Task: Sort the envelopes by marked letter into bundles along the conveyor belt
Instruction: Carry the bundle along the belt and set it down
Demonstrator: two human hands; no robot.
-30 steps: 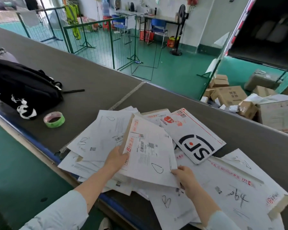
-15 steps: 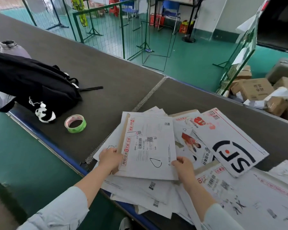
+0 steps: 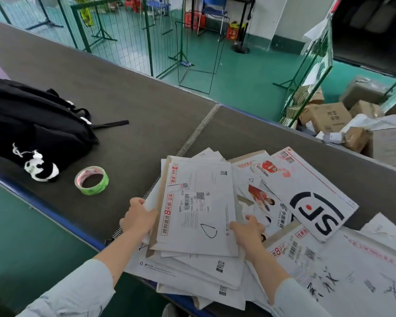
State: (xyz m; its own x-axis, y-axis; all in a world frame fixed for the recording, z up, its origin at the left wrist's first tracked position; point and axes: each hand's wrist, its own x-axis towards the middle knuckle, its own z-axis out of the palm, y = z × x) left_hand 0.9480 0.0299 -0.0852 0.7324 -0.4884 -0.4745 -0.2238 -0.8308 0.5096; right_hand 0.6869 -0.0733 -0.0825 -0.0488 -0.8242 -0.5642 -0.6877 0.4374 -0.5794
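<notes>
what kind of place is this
Most likely a parcel sorting depot or courier warehouse: a long dark grey conveyor belt carries a heap of white printed courier envelopes, brown cardboard boxes are piled beyond it, and green wire mesh fencing stands behind.

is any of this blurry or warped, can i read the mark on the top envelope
Head view: the top envelope, gripped by the left hand and right hand, is sharp, its looped pen mark plain. Head view, lower right: the handwritten envelope is blurred. Head view, edges: the wide lens tilts the green fence posts. Light is soft, without glare.
</notes>
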